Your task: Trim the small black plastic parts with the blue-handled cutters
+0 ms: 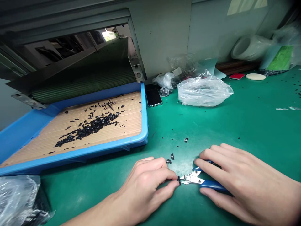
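My right hand (237,179) grips blue-handled cutting pliers (202,180) low on the green table (246,122). The metal jaws point left. My left hand (147,182) pinches a tiny black plastic part (178,180) at the tip of those jaws. Three small black pieces (172,156) lie loose on the mat just beyond my hands. To the left a blue tray (144,125) holds a pile of black plastic scraps (91,127) on a tan liner.
A green conveyor belt (94,75) ends above the tray's far side. A phone (153,96) lies beside the tray. Crumpled clear plastic bags (203,91) sit behind it. A tape roll (248,47) and green packet stand at the back right. Another plastic bag (18,197) lies front left.
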Available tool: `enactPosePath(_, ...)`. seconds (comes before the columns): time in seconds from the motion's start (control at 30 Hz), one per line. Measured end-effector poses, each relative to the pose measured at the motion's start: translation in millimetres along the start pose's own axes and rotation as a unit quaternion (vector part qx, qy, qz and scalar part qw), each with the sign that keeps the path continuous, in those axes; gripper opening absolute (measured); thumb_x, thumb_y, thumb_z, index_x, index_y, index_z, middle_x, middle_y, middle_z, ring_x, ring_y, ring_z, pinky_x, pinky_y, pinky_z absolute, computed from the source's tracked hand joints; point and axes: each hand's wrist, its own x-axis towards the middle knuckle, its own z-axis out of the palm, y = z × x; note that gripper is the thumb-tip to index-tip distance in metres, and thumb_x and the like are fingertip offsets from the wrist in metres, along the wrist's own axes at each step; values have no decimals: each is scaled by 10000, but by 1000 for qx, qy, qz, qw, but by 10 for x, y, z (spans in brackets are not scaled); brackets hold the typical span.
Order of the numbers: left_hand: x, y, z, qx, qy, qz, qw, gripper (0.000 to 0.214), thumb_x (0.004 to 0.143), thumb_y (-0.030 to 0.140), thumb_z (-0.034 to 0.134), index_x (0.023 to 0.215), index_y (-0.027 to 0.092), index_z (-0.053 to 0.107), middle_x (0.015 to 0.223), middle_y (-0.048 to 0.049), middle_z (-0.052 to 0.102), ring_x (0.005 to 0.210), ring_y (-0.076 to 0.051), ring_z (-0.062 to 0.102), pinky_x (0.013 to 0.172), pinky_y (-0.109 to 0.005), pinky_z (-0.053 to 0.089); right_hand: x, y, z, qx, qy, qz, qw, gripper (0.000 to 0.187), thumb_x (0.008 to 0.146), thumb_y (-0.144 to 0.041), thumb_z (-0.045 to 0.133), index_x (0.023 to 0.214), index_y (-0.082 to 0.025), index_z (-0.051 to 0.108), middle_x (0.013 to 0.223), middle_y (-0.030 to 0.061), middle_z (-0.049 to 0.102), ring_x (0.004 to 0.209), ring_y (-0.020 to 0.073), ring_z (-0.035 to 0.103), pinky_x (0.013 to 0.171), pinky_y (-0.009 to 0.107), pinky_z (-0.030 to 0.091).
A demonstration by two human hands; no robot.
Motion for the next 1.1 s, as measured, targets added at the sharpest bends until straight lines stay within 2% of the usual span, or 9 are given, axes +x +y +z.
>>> enactPosePath(0.13,-24,-2,10,12,-7,16,1000,157,964,122,594,1032,196,715,766,8,613,643,-116,533,640,-290,374,3,-33,-19,-26,4,-1,1000,321,1035,-389,443,1172,-169,631,1086,101,602,887,281,561,671,405,307)
enactPosePath(0.3,-5,-42,-42,23,82,-14,996,209,969,91,569,1091,175,717,808,-18,604,697,-109,557,626,-243,399,6,-44,-23,-50,-12,1,999,320,1033,-397,453,1129,-161,646,1032,105,589,846,281,543,676,405,292)
enactPosePath(0.37,11,-56,-71,28,96,-27,995,205,969,96,574,1088,170,724,809,-22,601,701,-106,561,626,-233,407,8,-44,-19,-63,-12,3,998,341,1032,-416,456,1158,-156,637,1052,110,587,867,294,542,701,420,294)
enactPosePath(0.47,18,-51,-92,36,96,-21,995,196,955,95,586,1078,162,724,789,-21,589,676,-108,545,612,-242,403,6,-47,-8,-67,-17,0,998,342,1033,-400,444,1179,-145,620,1067,116,585,888,304,537,751,447,298)
enactPosePath(0.67,-19,9,-64,91,53,66,992,55,888,137,663,936,160,677,739,-17,578,638,-149,504,590,-308,374,-23,-38,-8,-60,-21,2,998,284,1050,-380,404,945,-175,569,1117,110,595,934,300,543,825,476,314)
enactPosePath(0.83,-39,-10,-51,105,8,79,991,53,922,156,653,968,178,667,743,-7,583,638,-156,508,628,-329,383,-24,-36,15,-58,-11,0,998,316,1066,-401,369,1088,-180,594,1135,104,604,965,297,547,871,480,313)
enactPosePath(0.9,-44,-19,-47,105,6,77,991,77,924,139,649,988,179,665,752,-7,587,648,-156,511,643,-332,384,-11,-40,35,-52,-8,4,999,315,1068,-399,367,1055,-178,591,1123,103,606,952,292,548,879,479,312)
enactPosePath(1.0,-49,-10,-33,112,10,83,990,112,916,108,647,1005,173,669,759,-11,592,655,-158,503,636,-338,371,11,-44,56,-39,2,2,999,325,1069,-396,367,890,-179,531,1105,104,604,937,290,546,879,478,308)
enactPosePath(1.1,-52,20,-10,135,30,92,986,96,914,111,653,990,161,686,745,-14,598,636,-157,480,597,-342,345,18,-48,63,-33,5,4,999,324,1070,-395,356,869,-183,496,1110,105,598,943,297,543,870,480,305)
